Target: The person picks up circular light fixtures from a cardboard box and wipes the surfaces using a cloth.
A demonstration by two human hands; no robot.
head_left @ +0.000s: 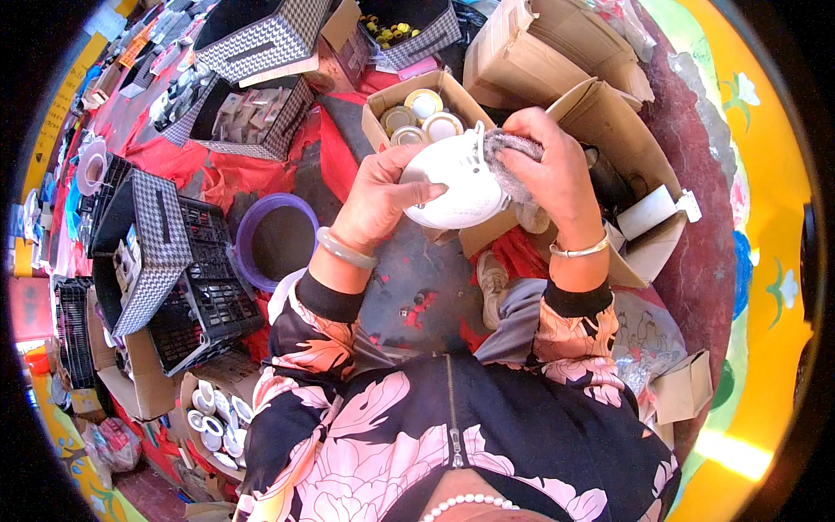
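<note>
My left hand [374, 196] grips the left side of a round white plastic housing [459, 187], its thumb lying across the near face. A small white loop stands up from the housing's upper edge, and faint print marks its lower part. In my right hand [561, 170] is a bunched grey cloth [515, 165], pressed against the housing's right edge. The fingers of that hand are curled round the cloth. Just beyond the housing, a cardboard box [383, 109] holds several round white and gold-rimmed pieces [424, 104].
A purple bucket [246, 222] of dark liquid stands to the left. Checkered bins [155, 244] and a black crate [209, 300] lie beyond it. Open cardboard boxes [522, 61] are at the far right, one with a white cylinder [645, 213]. White round parts [211, 424] fill a box at lower left.
</note>
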